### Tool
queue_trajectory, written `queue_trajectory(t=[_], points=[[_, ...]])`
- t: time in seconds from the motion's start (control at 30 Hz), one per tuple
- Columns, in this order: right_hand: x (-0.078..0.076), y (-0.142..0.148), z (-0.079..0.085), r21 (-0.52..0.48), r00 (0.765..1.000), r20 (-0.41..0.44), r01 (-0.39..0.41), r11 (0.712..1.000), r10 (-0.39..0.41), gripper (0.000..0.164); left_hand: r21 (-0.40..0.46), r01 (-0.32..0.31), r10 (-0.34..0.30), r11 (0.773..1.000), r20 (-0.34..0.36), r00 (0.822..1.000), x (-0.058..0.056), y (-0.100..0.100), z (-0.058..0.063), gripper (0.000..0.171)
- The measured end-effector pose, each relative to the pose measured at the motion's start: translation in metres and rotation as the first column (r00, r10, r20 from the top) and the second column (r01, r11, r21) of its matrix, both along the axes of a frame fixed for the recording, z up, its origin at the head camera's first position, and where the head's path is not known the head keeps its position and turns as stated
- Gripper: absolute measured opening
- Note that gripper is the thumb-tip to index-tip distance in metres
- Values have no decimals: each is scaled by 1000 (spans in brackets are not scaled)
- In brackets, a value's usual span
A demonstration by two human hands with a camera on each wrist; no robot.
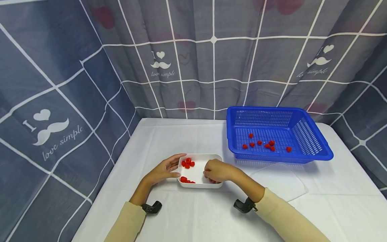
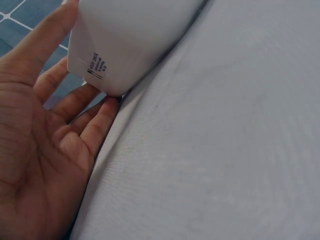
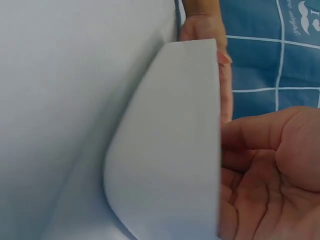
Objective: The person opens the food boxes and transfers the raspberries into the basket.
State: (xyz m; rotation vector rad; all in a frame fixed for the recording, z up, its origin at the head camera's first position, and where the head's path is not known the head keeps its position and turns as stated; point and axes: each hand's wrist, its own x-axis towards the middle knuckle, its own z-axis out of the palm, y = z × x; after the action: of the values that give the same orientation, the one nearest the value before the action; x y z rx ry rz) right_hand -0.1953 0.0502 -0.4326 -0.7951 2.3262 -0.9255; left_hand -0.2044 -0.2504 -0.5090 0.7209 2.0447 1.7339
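A shallow white plastic box (image 1: 198, 185) sits on the table with small red berry-like pieces (image 1: 188, 161) grouped in its far left corner and more red pieces (image 1: 183, 179) in the near left corner. My left hand (image 1: 164, 170) rests against the box's left end, its fingers along the far corner and its thumb by the near one. In the left wrist view its relaxed fingers touch the box wall. My right hand (image 1: 218, 170) reaches down inside the right end of the box with bent fingers. The box wall hides its fingertips in the right wrist view; I cannot tell whether they hold a piece.
A blue perforated basket (image 1: 314, 155) stands at the back right, with several more red pieces (image 1: 269, 145) scattered on its floor. A clear flat lid (image 1: 281, 181) lies on the white tablecloth in front of it. Dark checked curtains (image 1: 196, 67) enclose the table.
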Motion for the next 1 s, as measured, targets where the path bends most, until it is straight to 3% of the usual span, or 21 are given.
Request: queue_trajectory(t=[0.2, 0.4, 0.63, 0.8, 0.9, 1.0], points=[[-1, -10, -6, -10, 991, 105, 89, 996, -87, 27, -8, -10, 10, 1000, -3, 1000, 0, 1, 1, 80], [-4, -18, -16, -98, 967, 213, 163, 982, -139, 26, -12, -28, 28, 1000, 0, 1000, 0, 2, 2, 80], [-9, -30, -31, -234, 906, 400, 248, 940, -139, 29, -1, -29, 29, 1000, 5, 1000, 1, 2, 2, 80], [-8, -34, -37, -288, 835, 531, 338, 896, -144, 30, 0, -29, 29, 1000, 8, 1000, 1, 3, 2, 80], [-7, -35, -39, -322, 764, 632, 412, 853, -130, 31, -1, -25, 25, 1000, 4, 1000, 1, 3, 1, 80], [-7, -36, -40, -359, 684, 721, 505, 785, -110, 32, -12, -30, 30, 999, 0, 1000, 1, 2, 1, 80]])
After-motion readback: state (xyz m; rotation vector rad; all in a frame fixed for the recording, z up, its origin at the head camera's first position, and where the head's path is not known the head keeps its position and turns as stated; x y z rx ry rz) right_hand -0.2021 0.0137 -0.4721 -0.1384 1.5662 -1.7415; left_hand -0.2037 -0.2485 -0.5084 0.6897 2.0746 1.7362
